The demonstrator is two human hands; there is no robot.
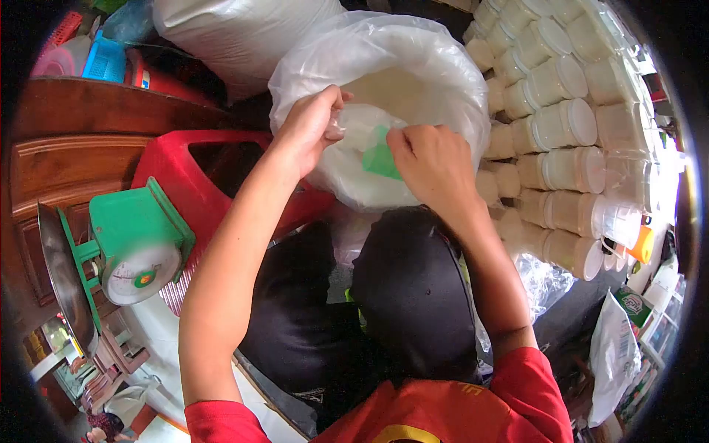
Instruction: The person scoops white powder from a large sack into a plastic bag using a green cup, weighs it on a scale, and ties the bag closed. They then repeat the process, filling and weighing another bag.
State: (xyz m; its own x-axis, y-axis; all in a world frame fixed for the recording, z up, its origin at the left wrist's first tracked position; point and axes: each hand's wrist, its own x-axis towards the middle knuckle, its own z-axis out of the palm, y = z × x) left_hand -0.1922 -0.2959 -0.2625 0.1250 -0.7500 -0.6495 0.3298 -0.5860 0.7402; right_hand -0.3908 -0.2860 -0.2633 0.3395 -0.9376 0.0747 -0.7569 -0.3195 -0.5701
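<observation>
A large container lined with a white plastic bag (295, 59) stands in front of me, with pale, whitish contents (391, 92) inside. Over its near side, my left hand (314, 129) pinches the edge of a small clear plastic bag (365, 122). My right hand (436, 162) is closed around a green scoop (380, 156), whose blade is at the small bag. The fingers of my right hand curl down, and the scoop's handle is hidden by them.
Stacked clear jars with white lids (576, 122) rise on the right. A green scale (133, 221) with a metal pan stands at left beside a red plastic object (177, 159). A full white sack (236, 37) lies behind. My knees are below the container.
</observation>
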